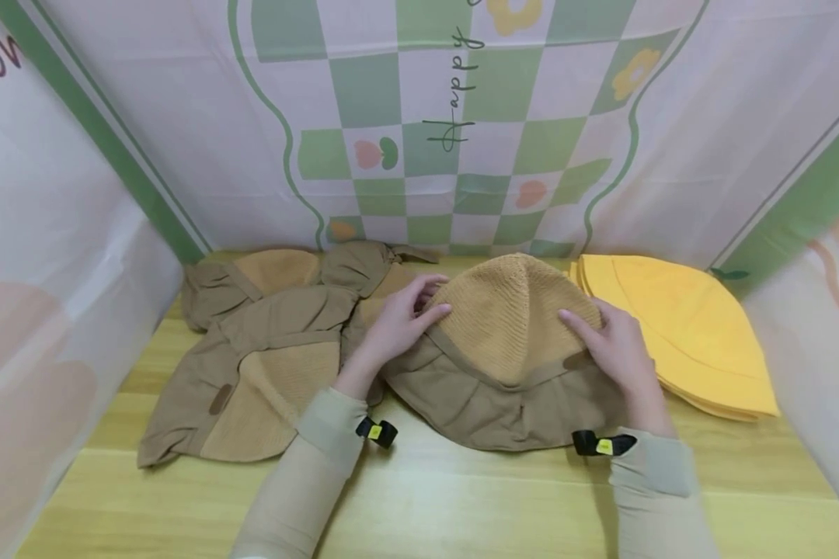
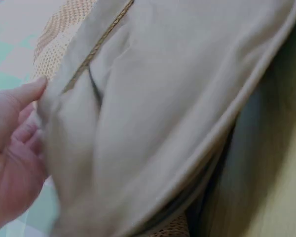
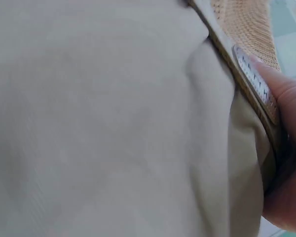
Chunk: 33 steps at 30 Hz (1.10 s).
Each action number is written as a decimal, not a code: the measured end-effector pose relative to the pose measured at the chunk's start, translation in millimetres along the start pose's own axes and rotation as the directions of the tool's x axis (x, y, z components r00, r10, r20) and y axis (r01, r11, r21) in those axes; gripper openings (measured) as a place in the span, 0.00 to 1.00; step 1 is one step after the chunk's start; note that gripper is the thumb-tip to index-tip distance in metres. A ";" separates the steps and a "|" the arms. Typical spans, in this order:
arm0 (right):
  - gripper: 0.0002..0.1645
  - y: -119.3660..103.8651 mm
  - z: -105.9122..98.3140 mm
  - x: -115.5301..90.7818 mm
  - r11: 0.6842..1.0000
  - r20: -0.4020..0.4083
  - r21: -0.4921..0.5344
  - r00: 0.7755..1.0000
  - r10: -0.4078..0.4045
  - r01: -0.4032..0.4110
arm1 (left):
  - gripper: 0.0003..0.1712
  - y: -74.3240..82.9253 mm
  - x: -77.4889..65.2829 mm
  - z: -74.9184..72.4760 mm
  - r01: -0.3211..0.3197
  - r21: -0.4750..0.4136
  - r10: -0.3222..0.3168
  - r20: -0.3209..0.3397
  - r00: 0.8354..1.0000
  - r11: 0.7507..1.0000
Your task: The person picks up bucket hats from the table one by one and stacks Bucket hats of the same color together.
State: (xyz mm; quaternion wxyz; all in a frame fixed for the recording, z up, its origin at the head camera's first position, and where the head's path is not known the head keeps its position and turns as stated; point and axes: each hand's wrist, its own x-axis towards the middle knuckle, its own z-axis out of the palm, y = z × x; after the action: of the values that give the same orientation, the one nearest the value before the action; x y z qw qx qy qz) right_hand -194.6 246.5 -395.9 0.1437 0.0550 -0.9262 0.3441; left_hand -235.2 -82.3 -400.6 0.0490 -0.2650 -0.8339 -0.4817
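Between the two hands is a sun hat (image 1: 517, 318) with a tan knitted crown and a brown cloth brim that spreads toward the person. My left hand (image 1: 409, 314) grips its left edge, thumb on the crown and fingers behind. On the opposite side my right hand (image 1: 618, 341) holds the hat, thumb lying on the knit above a small brown label (image 3: 255, 81). In the left wrist view the brim (image 2: 138, 118) fills most of the picture, with the thumb at the crown's band. The right fingers are hidden behind the hat.
Several similar brown and tan hats (image 1: 273, 341) lie overlapping on the left of the wooden table (image 1: 461, 505). A stack of yellow hats (image 1: 685, 334) lies at the right. Behind hangs a green-and-white checked cloth (image 1: 433, 93), and printed cloth also borders both sides.
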 end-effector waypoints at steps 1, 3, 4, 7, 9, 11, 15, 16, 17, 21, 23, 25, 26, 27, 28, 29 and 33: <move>0.19 -0.5 -2.1 -0.7 1.000 -0.009 -0.005 1.000 -0.009 0.009 | 0.26 0.0 0.2 1.2 0.013 0.023 -0.013 0.014 1.000 1.000; 0.18 -0.3 -4.6 -1.7 1.000 -0.022 -0.014 0.999 -0.025 0.025 | 0.27 0.3 0.1 2.6 0.033 0.060 -0.036 0.045 0.998 0.998; 0.17 0.4 -5.4 -2.1 0.999 -0.025 -0.019 0.999 -0.032 0.032 | 0.28 0.4 0.1 3.3 0.039 0.076 -0.044 0.062 0.997 0.996; 0.17 3.5 -6.3 -2.6 0.998 -0.034 -0.035 0.998 -0.046 0.045 | 0.30 0.1 -0.8 4.5 0.050 0.116 -0.062 0.107 0.992 0.992; 0.17 5.8 -6.3 -2.7 0.998 -0.037 -0.038 0.998 -0.045 0.044 | 0.31 0.5 -2.0 4.1 0.060 0.142 -0.078 0.122 0.989 0.988; 0.17 8.0 -6.1 -2.8 0.998 -0.039 -0.043 0.998 -0.041 0.039 | 0.31 1.5 -3.9 2.7 0.079 0.170 -0.103 0.134 0.986 0.982; 0.18 11.6 -5.8 -2.8 0.998 -0.032 -0.044 0.999 -0.036 0.035 | 0.31 5.4 -8.1 -3.5 0.088 0.219 -0.122 0.146 0.982 0.972; 0.18 12.3 -5.4 -2.7 0.998 -0.032 -0.047 0.999 -0.036 0.034 | 0.30 6.3 -9.4 -5.7 0.076 0.237 -0.115 0.153 0.981 0.968; 0.18 13.0 -5.2 -2.5 0.998 -0.032 -0.048 0.999 -0.035 0.034 | 0.29 6.9 -10.9 -8.1 0.063 0.255 -0.107 0.162 0.981 0.965; 0.18 14.5 -5.0 -2.3 0.998 -0.029 -0.045 0.999 -0.034 0.033 | 0.24 6.8 -18.3 -20.4 -0.006 0.344 -0.071 0.212 0.975 0.939; 0.18 14.6 -5.3 -2.2 0.999 -0.021 -0.042 0.999 -0.032 0.031 | 0.21 4.9 -22.8 -27.8 -0.047 0.394 -0.050 0.232 0.971 0.918; 0.18 14.7 -5.8 -2.1 0.999 -0.014 -0.040 0.999 -0.032 0.032 | 0.20 2.7 -27.5 -35.7 -0.097 0.437 -0.015 0.246 0.969 0.894; 0.19 14.7 -6.0 -2.0 0.999 -0.009 -0.040 0.999 -0.031 0.031 | 0.19 1.3 -29.9 -39.6 -0.120 0.454 0.003 0.250 0.968 0.883; 0.19 14.8 -6.4 -2.1 0.999 -0.005 -0.039 1.000 -0.029 0.029 | 0.19 -0.1 -32.3 -43.6 -0.140 0.465 0.020 0.255 0.967 0.874; 0.19 14.9 -6.8 -2.1 0.999 -0.001 -0.038 1.000 -0.028 0.028 | 0.18 -1.1 -34.4 -47.4 -0.155 0.475 0.031 0.260 0.965 0.866; 0.19 15.1 -7.2 -2.2 0.999 0.002 -0.036 1.000 -0.026 0.026 | 0.18 -1.8 -36.5 -51.2 -0.158 0.477 0.030 0.264 0.964 0.865; 0.19 16.5 -7.8 -2.4 0.999 0.008 -0.027 1.000 -0.019 0.019 | 0.19 -2.3 -43.4 -65.0 -0.140 0.488 -0.011 0.292 0.956 0.861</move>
State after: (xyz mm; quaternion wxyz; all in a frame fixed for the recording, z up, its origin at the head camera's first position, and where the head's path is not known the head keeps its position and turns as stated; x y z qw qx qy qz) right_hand -193.8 264.1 -401.3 0.1442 0.0631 -0.9307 0.3301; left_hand -210.5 -154.3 -382.5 0.0122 -0.3375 -0.9193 -0.2021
